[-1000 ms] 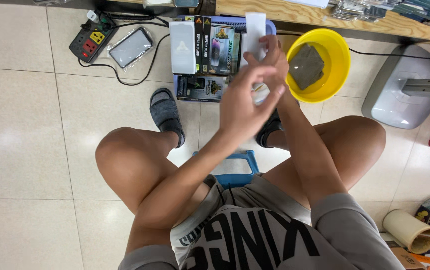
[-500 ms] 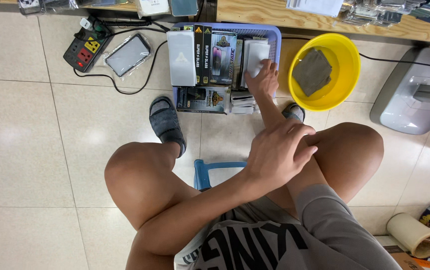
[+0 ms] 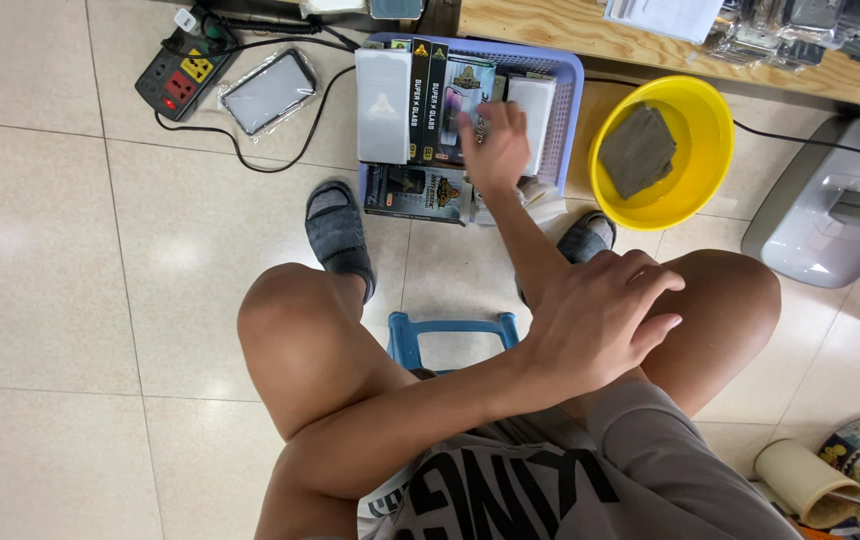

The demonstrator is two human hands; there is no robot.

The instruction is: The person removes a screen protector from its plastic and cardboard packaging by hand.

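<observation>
I sit on a blue stool (image 3: 450,328) and look down at my lap. My right hand (image 3: 495,148) reaches forward into a purple plastic basket (image 3: 568,92) on the floor. Its fingers lie spread on the flat packaged boxes (image 3: 428,100) standing inside, between a dark printed box and a white box (image 3: 533,110), and grip nothing. My left hand (image 3: 600,318) crosses my body and rests on my right forearm above the right knee. Its fingers are loose and apart, with nothing in them.
A yellow bowl (image 3: 702,112) holding a grey cloth (image 3: 638,150) stands to the right of the basket. A power strip (image 3: 182,78) with cables and a bagged phone (image 3: 270,90) lie at the back left. A wooden shelf edge (image 3: 570,25), a grey machine base (image 3: 830,215) and slippers (image 3: 335,235) are nearby.
Both hands were raised together with a white box. The right hand then set it in the basket and slid left over the boxes; the left hand dropped onto my right forearm.
</observation>
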